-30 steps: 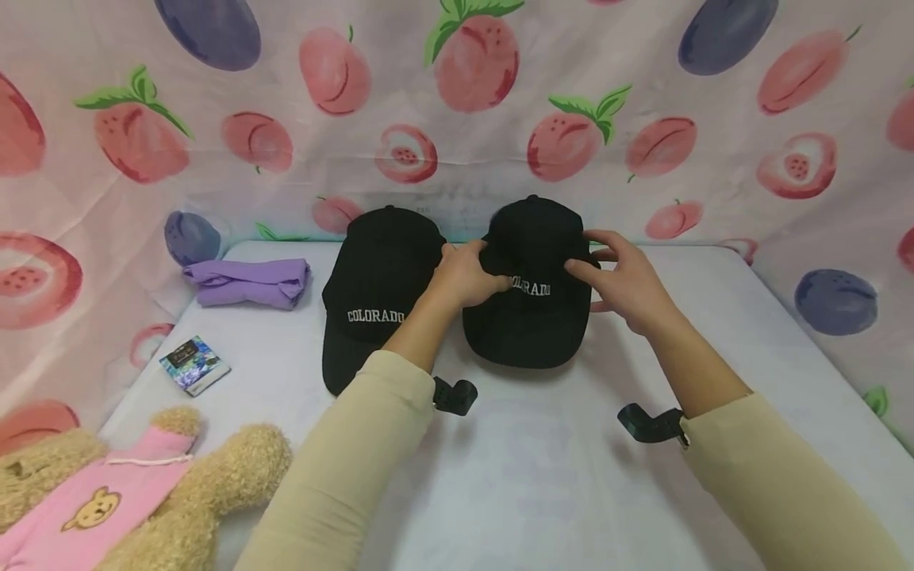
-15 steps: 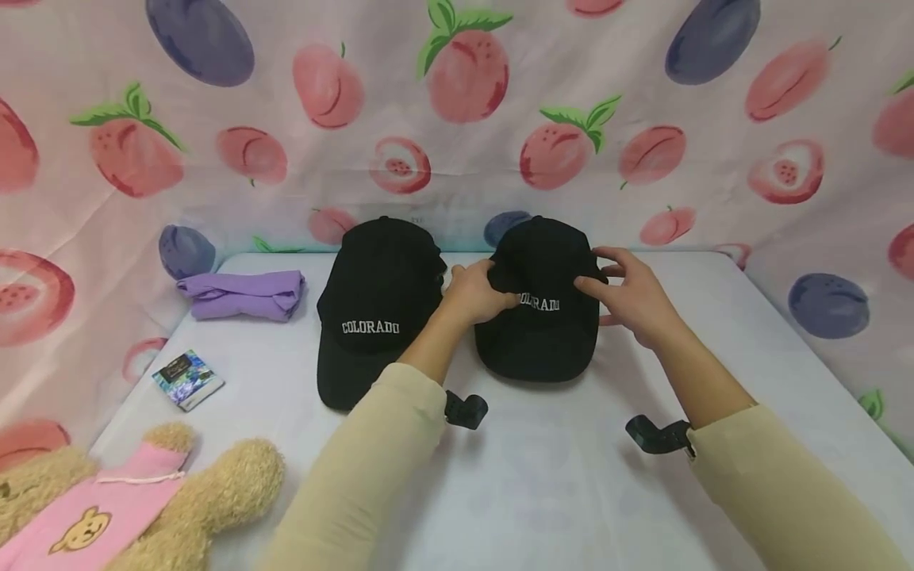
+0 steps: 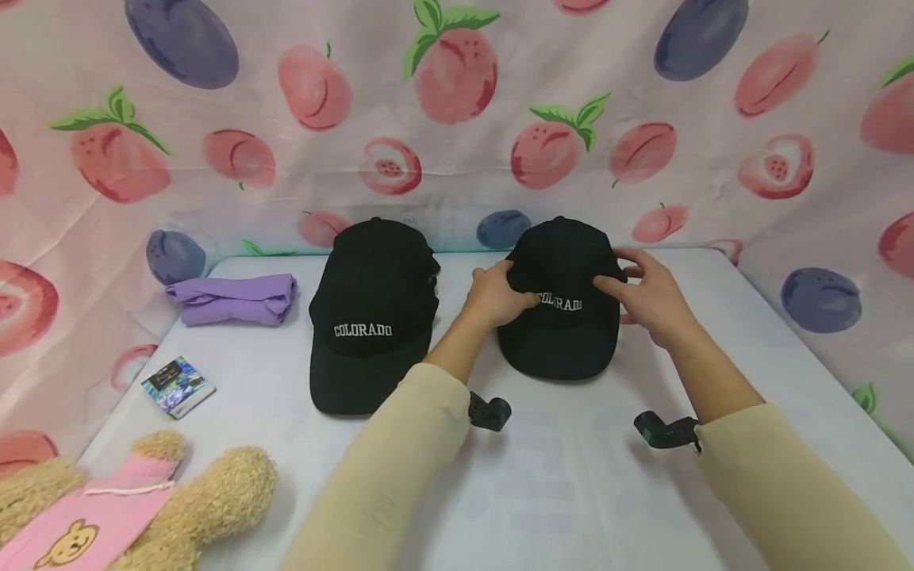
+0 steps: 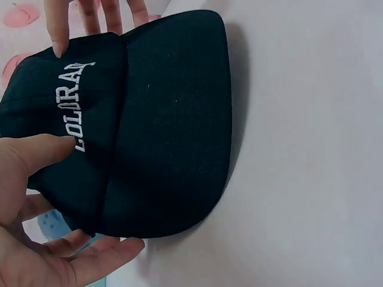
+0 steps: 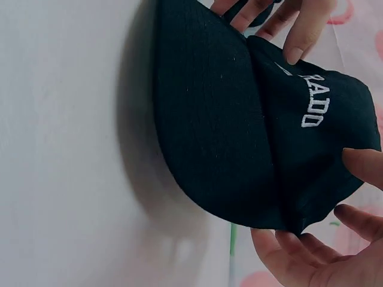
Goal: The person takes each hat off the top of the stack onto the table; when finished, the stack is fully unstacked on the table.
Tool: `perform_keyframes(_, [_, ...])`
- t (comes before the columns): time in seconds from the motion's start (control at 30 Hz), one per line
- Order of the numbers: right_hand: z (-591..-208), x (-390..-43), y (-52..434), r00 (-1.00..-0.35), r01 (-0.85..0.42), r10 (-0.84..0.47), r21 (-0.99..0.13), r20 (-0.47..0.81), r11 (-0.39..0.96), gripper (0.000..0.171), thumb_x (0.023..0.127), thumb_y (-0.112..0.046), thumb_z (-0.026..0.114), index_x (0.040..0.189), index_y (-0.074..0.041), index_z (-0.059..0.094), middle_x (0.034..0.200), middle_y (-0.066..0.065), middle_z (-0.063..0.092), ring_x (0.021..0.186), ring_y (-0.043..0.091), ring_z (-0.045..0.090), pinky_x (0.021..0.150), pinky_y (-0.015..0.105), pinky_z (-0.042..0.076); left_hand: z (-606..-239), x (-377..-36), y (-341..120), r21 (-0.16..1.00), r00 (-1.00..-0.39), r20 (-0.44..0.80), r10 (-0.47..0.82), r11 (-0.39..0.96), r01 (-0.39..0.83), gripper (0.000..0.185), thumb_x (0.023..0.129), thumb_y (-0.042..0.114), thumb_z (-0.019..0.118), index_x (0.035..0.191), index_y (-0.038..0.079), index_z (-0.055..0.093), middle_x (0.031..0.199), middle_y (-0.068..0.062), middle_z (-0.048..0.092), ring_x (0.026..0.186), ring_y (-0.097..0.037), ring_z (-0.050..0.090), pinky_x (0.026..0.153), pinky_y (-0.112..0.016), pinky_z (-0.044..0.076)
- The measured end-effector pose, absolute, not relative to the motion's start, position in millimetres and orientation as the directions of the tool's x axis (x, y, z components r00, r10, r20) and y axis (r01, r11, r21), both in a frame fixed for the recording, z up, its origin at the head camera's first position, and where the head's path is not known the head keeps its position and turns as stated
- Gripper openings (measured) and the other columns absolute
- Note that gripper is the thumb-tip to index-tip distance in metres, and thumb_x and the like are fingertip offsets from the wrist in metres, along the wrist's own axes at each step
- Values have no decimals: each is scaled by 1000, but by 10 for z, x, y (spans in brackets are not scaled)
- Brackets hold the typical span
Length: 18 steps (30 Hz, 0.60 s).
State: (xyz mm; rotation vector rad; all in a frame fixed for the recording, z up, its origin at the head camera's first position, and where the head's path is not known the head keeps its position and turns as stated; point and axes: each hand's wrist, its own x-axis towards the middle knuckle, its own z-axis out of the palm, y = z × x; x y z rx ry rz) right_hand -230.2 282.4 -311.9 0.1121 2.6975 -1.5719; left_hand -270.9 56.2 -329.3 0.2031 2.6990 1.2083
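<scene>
**Two caps side by side, one in our hands**

Toward the back of the white table we hold the right-hand black cap from both sides. Our left hand pinches its crown at the left edge, thumb over the start of the white lettering; our right hand cups the other side, with fingertips curled onto the front panel. That cap lies flat on the table, brim toward us, just right of centre. The second black cap sits apart on its left, untouched, facing the same way. As we judge it, both caps already lie in a row, and what remains is settling the one we grip and letting go.

Off to the left lie a folded purple cloth, a small printed packet and a teddy bear.
</scene>
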Motion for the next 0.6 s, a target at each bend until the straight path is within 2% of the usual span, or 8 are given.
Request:
perform_keyframes(0.23, [-3174, -2332, 2949, -995, 84, 93, -875, -45, 477, 76, 103, -33, 60, 165, -12, 22, 163, 33, 26, 135, 49, 47, 95, 60, 52, -3276, -2699, 696, 764, -973, -95, 211, 642, 65, 76, 94, 34, 74, 159, 13, 41, 156, -23, 39, 140, -37, 49, 115, -50, 44])
perform_keyframes(0.6, [-3206, -2342, 3101, -986, 117, 158, -868, -45, 482, 76, 104, -38, 57, 165, -11, 23, 166, 31, 24, 137, 49, 47, 98, 60, 50, -3400, -2772, 812, 819, -965, -48, 259, 563, 110, 74, 93, 26, 71, 160, 14, 41, 157, -19, 44, 145, -31, 43, 119, -45, 40])
